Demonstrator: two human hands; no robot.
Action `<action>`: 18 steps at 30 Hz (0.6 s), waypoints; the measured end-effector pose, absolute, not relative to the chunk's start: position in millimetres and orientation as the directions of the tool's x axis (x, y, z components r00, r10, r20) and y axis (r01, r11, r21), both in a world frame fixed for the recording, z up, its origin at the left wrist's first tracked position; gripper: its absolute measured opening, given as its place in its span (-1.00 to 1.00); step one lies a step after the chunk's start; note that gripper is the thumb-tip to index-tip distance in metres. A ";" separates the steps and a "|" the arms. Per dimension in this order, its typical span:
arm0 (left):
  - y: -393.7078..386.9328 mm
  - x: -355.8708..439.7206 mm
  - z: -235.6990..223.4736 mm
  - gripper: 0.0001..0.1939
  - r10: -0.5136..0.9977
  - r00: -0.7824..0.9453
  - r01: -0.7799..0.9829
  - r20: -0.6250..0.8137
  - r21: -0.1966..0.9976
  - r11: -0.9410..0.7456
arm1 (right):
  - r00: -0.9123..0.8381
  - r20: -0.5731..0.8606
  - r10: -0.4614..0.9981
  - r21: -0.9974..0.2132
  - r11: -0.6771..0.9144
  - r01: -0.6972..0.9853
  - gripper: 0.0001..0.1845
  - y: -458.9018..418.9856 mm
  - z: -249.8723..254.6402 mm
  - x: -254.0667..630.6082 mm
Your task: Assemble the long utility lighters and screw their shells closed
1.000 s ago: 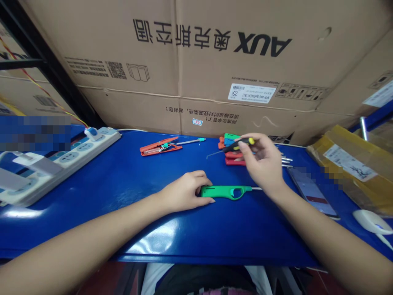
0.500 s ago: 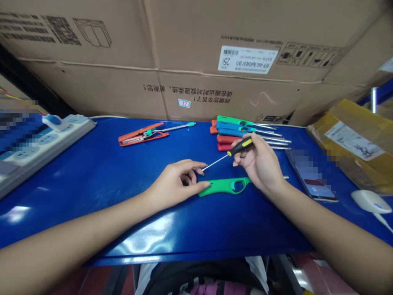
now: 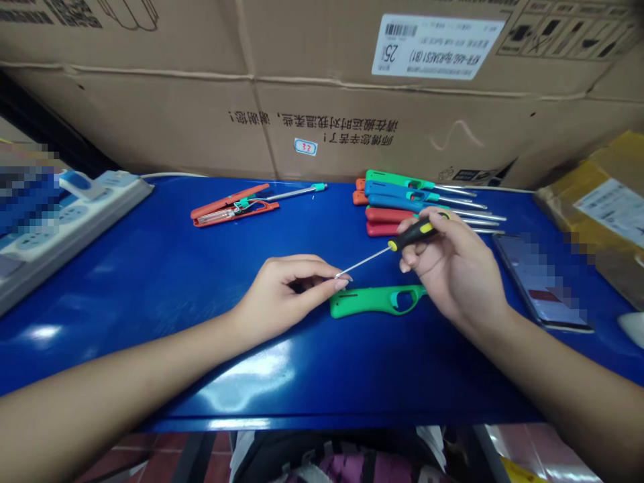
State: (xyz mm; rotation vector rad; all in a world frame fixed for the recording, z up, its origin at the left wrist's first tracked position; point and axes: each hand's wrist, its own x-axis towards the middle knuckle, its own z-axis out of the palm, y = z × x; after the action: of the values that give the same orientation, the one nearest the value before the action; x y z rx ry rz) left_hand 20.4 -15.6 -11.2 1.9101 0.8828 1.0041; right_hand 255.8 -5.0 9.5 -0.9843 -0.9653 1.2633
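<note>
A green long-nosed lighter lies flat on the blue table between my hands. My right hand grips a small screwdriver with a black and yellow handle; its thin shaft slants down to the left. My left hand is closed in a pinch at the shaft's tip, just above the lighter's left end. What the fingers pinch there is too small to make out.
A stack of green, blue and red lighters lies at the back. A taken-apart orange lighter rests at the back left. A white power strip sits far left, a phone to the right, cardboard boxes behind.
My right hand brought the screwdriver down from above the stack toward my left hand. My left hand let go of the green lighter's end and rose to pinch at the shaft's tip.
</note>
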 end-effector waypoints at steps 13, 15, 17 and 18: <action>-15.8 20.8 -11.3 -0.87 0.807 0.503 0.254 0.311 0.839 -0.481 | 0.089 0.218 0.972 -0.943 0.233 -0.238 -0.96 -12.0 15.3 252.7; -15.4 20.7 -11.9 -0.87 0.800 0.506 0.257 0.322 0.829 -0.496 | 0.089 0.271 0.959 -0.929 0.284 -0.239 -0.95 -11.6 14.8 252.7; -14.7 20.4 -12.6 -0.87 0.794 0.509 0.260 0.334 0.819 -0.511 | 0.088 0.319 0.944 -0.912 0.331 -0.243 -0.93 -10.9 13.7 252.8; -14.2 20.2 -13.0 -0.87 0.791 0.512 0.263 0.336 0.815 -0.517 | 0.090 0.336 0.937 -0.906 0.348 -0.243 -0.93 -10.8 13.3 252.8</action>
State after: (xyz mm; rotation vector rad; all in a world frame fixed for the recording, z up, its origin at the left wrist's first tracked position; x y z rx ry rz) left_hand 20.2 -14.2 -13.0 2.0370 0.8579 0.9401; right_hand 252.8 -10.8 13.3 -0.7892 -1.1350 1.0285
